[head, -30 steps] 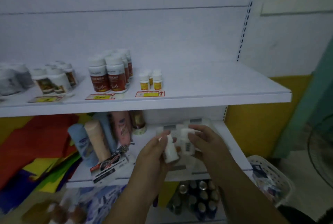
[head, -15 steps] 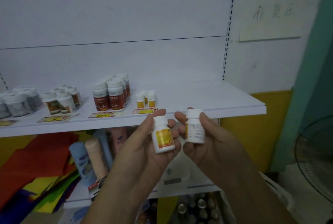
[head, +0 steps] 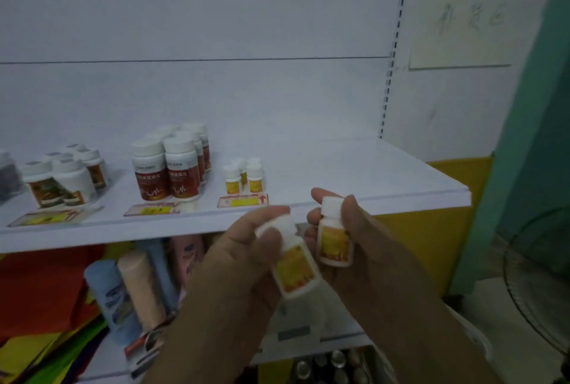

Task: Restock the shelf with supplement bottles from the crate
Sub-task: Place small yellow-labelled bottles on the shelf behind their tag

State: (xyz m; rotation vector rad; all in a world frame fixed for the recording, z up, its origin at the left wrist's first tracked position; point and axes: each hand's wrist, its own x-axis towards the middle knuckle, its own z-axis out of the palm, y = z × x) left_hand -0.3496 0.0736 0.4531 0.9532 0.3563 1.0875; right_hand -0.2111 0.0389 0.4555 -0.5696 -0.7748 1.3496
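Two hands held up before a white shelf. The left hand grips a small white bottle with a yellow label, tilted; the right hand clasps a matching bottle upright, just beside it (both below the shelf's front edge). Similar small bottles stand on the shelf.

Since a moment ago the left hand has tilted its yellow-labelled bottle, thumb now over the cap; both hands have risen toward the shelf.
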